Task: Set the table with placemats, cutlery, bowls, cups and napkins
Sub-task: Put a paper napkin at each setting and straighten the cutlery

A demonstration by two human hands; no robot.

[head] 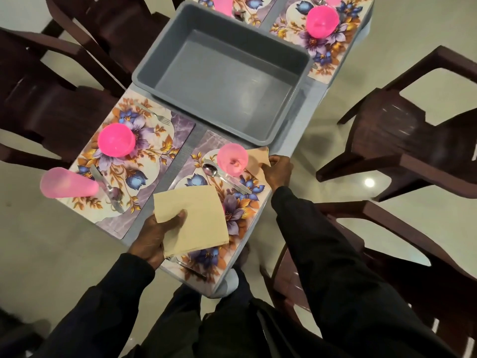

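My left hand (157, 233) grips a stack of cream napkins (196, 218) above the near floral placemat (240, 210). My right hand (277, 171) pinches a single peach napkin (256, 157) at the placemat's far right corner, beside a pink cup (232, 160). A spoon (210, 169) and a knife (240, 186) lie on this placemat next to the cup. To the left, a second placemat (154, 148) carries a pink bowl (116, 140), a pink cup (68, 183) and a fork (154, 113).
An empty grey plastic tub (281, 127) stands in the middle of the grey table (300, 130). A far placemat holds another pink bowl (322, 21). Dark brown chairs surround the table, one at the right (402, 135) and one at the left (46, 99).
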